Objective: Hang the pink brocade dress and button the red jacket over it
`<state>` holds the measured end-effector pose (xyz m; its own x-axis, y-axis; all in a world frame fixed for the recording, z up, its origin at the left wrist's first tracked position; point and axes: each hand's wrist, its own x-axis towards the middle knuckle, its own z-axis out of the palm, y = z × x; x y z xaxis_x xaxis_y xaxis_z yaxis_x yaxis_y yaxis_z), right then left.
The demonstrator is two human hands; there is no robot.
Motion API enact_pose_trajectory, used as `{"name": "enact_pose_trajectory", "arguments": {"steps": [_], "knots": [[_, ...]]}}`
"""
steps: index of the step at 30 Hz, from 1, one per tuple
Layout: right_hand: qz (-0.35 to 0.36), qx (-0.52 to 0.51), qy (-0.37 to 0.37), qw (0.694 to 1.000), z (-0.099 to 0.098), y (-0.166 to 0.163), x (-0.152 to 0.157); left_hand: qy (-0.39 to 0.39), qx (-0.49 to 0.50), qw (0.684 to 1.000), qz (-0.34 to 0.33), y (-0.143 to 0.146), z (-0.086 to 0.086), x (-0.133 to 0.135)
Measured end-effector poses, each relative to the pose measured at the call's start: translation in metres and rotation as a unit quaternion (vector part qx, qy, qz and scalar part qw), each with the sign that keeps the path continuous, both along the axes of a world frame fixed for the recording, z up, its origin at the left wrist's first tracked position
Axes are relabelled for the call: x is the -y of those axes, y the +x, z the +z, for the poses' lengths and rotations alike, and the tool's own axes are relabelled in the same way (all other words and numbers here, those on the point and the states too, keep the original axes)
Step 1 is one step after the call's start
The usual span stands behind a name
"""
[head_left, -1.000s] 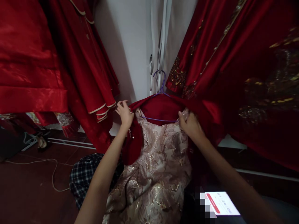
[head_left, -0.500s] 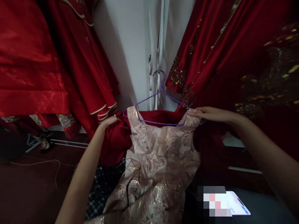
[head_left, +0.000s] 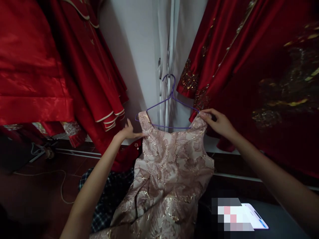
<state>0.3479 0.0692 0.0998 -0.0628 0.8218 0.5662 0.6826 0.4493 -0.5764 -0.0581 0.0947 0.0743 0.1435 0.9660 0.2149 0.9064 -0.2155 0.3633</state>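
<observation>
A sleeveless pale pink and gold brocade dress (head_left: pixel 169 166) hangs on a thin purple hanger (head_left: pixel 171 96), its straps over the hanger's two arms. My right hand (head_left: pixel 218 122) pinches the dress's right-side strap close to the hanger's end. On the other side, my left hand (head_left: pixel 127 132) has its fingers apart, one raised and another reaching to the dress's edge below the strap. Whether that fingertip touches the cloth, I cannot tell. Behind and below the left hand lies a dark red garment (head_left: pixel 126 157), partly hidden by the dress and my arm.
Red garments (head_left: pixel 92 66) hang on the left, and gold-decorated red garments (head_left: pixel 219 59) on the right. White upright rails (head_left: pixel 170 39) stand against the pale wall. A lit phone (head_left: pixel 256 217), partly blurred out, lies at lower right. A cable (head_left: pixel 62 186) runs across the floor.
The dark red cloth behind the dress's neckline has dropped away. My left hand has left it and moved right toward the dress. My right hand has bent into a pinch, shifting slightly left.
</observation>
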Motion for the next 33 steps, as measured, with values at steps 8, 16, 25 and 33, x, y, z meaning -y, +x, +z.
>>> {"name": "enact_pose_trajectory", "arguments": {"steps": [8, 16, 25, 33], "knots": [[-0.058, -0.06, -0.008, 0.996, -0.006, -0.004, -0.006, 0.147, 0.027, 0.981, -0.126, 0.022, 0.024, -0.041], [-0.09, -0.164, 0.002, 0.982, -0.018, 0.014, -0.005, 0.229, 0.077, 0.97, -0.021, 0.001, 0.012, -0.039], [-0.132, -0.009, -0.073, 0.989, -0.07, 0.021, 0.06, 0.183, -0.046, 0.979, -0.073, -0.005, -0.029, 0.018], [-0.06, 0.26, 0.12, 0.956, -0.024, -0.007, 0.078, 0.246, -0.081, 0.914, -0.314, 0.091, 0.006, 0.027]]}}
